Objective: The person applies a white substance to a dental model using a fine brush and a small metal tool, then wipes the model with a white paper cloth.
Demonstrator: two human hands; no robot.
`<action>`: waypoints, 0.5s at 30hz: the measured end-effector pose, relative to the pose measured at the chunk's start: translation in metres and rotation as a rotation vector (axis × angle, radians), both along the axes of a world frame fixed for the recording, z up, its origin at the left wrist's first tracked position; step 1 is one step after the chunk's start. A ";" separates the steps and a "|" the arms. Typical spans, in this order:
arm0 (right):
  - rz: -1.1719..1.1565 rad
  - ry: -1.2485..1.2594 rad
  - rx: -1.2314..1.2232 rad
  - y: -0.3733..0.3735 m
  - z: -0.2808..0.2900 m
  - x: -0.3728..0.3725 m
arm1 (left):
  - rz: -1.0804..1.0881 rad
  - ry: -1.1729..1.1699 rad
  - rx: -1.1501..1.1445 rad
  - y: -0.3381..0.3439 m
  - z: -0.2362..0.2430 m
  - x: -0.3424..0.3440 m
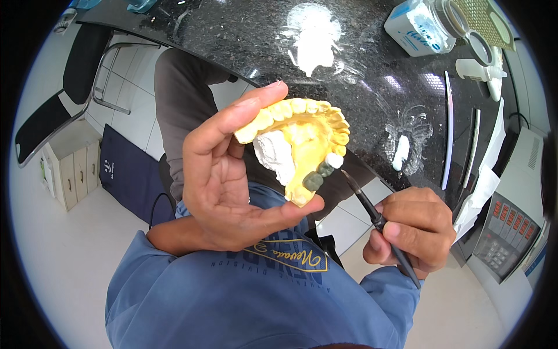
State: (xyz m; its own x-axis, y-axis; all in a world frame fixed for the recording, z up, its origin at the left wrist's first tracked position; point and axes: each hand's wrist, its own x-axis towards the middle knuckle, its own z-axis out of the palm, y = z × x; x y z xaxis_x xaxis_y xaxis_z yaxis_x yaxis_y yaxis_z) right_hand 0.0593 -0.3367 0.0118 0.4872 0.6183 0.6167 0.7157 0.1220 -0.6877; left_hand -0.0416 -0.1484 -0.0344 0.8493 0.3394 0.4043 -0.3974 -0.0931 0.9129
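Note:
My left hand [218, 174] grips a yellow dental cast [308, 134] by its outer edges, fingers at the upper left end and thumb under the lower end. A row of yellow teeth curves along the rim. White plaster [274, 156] fills part of the cast's inner left side. Two dark grey-green tooth pieces [314, 180] sit at the lower right of the arch, beside a white tooth [333, 160]. My right hand [414, 230] is closed around a slim dark brush-like tool [372, 212]. Its pointed tip is close to the white tooth, seemingly just apart from it.
On the black speckled counter [232, 35] lie white powder [314, 43] and a white dab on crumpled clear film [401, 152]. A white jar [419, 29], a small bottle [474, 70] and two slender sticks [448, 128] stand or lie at right. A control unit [505, 232] is far right; a black chair [87, 64], far left.

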 end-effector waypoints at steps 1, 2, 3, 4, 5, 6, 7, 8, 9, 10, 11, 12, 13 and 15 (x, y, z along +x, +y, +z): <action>0.001 -0.001 0.004 0.000 -0.001 0.000 | 0.000 0.000 0.006 0.000 0.000 0.000; 0.002 -0.001 0.004 0.001 -0.001 0.000 | 0.000 0.000 0.012 0.001 -0.001 0.000; 0.003 -0.008 -0.003 0.002 0.000 0.001 | -0.004 -0.011 0.026 0.001 -0.001 0.000; 0.001 -0.016 -0.011 0.002 0.000 0.001 | -0.007 -0.017 0.031 0.001 -0.001 0.001; 0.000 -0.017 -0.012 0.002 0.000 0.001 | -0.010 -0.023 0.037 0.002 -0.001 0.001; -0.002 -0.015 -0.006 0.002 0.000 0.000 | -0.012 -0.024 0.040 0.002 -0.001 0.001; -0.003 -0.014 -0.001 0.002 -0.001 0.000 | -0.013 -0.024 0.042 0.002 -0.001 0.001; -0.004 -0.014 -0.001 0.002 -0.001 0.000 | -0.014 -0.024 0.044 0.002 -0.001 0.001; -0.001 -0.010 -0.002 0.003 0.000 0.001 | -0.014 -0.012 0.032 0.001 -0.001 0.001; 0.005 -0.007 -0.001 0.003 0.000 0.001 | -0.012 -0.006 0.027 0.001 -0.001 0.000; 0.006 -0.007 0.000 0.003 -0.001 0.001 | -0.010 0.000 0.023 0.001 -0.001 0.000; 0.003 -0.005 -0.003 0.003 -0.001 0.000 | -0.010 0.004 0.018 0.001 -0.001 -0.001; -0.001 -0.003 -0.007 0.003 -0.001 0.000 | -0.011 0.005 0.015 0.001 -0.001 -0.001; 0.005 -0.001 -0.014 0.003 0.000 0.001 | -0.012 0.003 0.016 0.001 -0.001 -0.001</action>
